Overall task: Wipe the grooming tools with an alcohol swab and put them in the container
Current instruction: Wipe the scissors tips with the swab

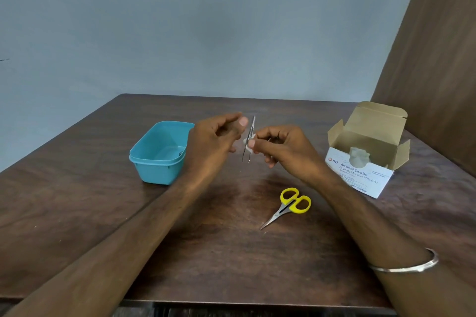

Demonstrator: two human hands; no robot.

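Note:
Metal tweezers (246, 154) hang upright above the table, tips pointing down. My left hand (215, 140) pinches their top end between thumb and fingers. My right hand (280, 148) pinches a small white alcohol swab (248, 144) around the middle of the tweezers. A teal plastic container (161, 153) stands open on the table just left of my left hand. Small scissors with yellow handles (288, 207) lie on the table below my right hand, blades pointing toward the near left.
An open white box of alcohol swabs (365, 162) sits at the right on the dark wooden table (231, 265). A brown panel (438, 72) rises behind it. A metal bangle (412, 265) circles my right wrist.

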